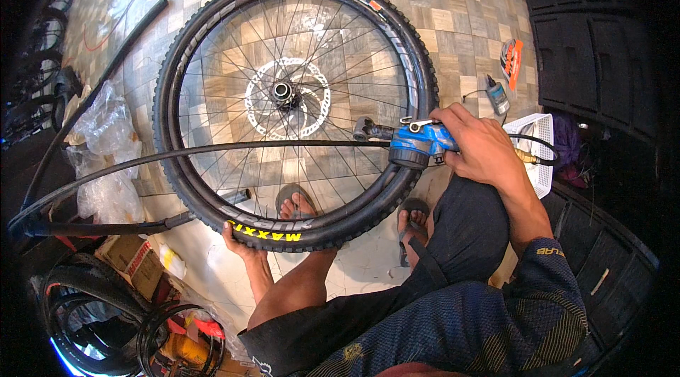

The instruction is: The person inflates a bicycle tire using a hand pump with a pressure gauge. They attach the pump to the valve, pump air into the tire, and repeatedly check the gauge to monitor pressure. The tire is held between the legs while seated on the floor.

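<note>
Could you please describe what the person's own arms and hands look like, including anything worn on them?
Both hands are bare: no gloves, rings or watch show. The right hand leads to a bare forearm, then a dark blue sleeve with a fine yellowish woven pattern and a small light marking near the cuff. The left hand and its forearm are bare; the sleeve begins higher up, in black fabric.

White basket (540, 137), plastic bags (106, 129), cardboard box (136, 258) nearby.
</note>
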`<state>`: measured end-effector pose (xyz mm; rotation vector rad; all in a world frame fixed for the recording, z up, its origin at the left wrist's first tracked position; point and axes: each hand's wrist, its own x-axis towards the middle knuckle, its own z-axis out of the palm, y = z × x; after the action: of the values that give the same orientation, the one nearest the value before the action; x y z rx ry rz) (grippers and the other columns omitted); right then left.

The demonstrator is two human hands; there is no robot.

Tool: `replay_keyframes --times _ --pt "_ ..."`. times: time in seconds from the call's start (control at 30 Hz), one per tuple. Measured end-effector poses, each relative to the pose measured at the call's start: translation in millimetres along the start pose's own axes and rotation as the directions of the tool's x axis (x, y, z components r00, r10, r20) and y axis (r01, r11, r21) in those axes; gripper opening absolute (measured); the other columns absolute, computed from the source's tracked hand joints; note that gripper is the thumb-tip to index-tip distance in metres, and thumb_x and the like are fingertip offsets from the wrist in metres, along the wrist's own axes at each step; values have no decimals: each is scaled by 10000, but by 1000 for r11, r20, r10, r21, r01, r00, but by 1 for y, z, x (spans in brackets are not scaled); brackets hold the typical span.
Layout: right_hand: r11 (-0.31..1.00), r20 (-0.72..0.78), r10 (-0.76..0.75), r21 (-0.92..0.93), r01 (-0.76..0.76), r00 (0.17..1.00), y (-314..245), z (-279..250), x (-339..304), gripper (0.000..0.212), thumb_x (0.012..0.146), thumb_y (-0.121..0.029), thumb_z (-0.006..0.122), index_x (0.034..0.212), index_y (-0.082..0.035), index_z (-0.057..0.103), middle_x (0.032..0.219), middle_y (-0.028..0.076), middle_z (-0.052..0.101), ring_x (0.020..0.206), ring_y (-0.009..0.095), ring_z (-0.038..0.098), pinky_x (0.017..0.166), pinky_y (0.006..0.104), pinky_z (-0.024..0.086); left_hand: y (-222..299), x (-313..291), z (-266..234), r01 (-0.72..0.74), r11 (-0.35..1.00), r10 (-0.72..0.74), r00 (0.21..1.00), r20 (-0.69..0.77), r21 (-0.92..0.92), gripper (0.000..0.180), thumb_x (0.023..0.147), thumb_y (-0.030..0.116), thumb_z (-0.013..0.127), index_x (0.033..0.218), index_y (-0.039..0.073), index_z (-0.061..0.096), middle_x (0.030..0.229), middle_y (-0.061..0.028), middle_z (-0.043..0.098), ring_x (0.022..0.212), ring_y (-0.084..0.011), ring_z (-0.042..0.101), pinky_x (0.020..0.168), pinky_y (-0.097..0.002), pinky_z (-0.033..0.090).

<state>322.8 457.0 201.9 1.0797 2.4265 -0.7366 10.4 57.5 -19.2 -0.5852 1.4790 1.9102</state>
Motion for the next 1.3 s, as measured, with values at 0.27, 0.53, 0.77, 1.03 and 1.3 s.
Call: replay_keyframes --times 0.27,0.53,0.77,1.03,1.3 --pt "1000 -5 7 4 -7 1000 -2 -2 -2 594 772 -126 701 1344 -105 544 1212 178 618 982 450 675 877 530 529 -1 1 1 -7 1000 7 1000 -12 18 554 900 455 664 1276 61 567 1106 -98 666 951 -255 658 856 -403 568" --pt "1000 6 20 -3 -20 1000 -2 -2 -2 591 769 -124 706 1337 -112 543 1202 178 618 979 450 677 873 535 529 -3 1 3 -10 1000 10 1000 -13 4 556 903 473 662 1277 72 565 1121 -98 661 953 -252 659 844 -408 572" --pt "1000 1 6 -6 -6 1000 -1 -2 -2 595 767 -126 709 1337 -111 542 1200 182 617 975 451 678 866 536 530 -4 5 -3 -5 1000 4 1000 20 29 563 927 482 638 1322 89 563 1193 -85 657 1040 -258 640 933 -424 533" --pt "1000 -1 0 -8 0 1000 -1 -3 -2 598 769 -127 706 1342 -103 540 1193 185 616 974 449 677 865 530 529 -3 6 -3 20 1000 -20 1000 -16 4 512 923 475 651 1239 78 583 1071 -86 681 915 -244 676 826 -398 586" --pt "1000 -1 0 -10 0 1000 0 -3 -2 610 766 -130 706 1353 -96 542 1205 192 614 973 446 681 863 524 533 -3 4 2 9 1000 -9 1000 -16 20 498 933 478 639 1224 76 591 1048 -82 689 893 -241 683 811 -398 591"
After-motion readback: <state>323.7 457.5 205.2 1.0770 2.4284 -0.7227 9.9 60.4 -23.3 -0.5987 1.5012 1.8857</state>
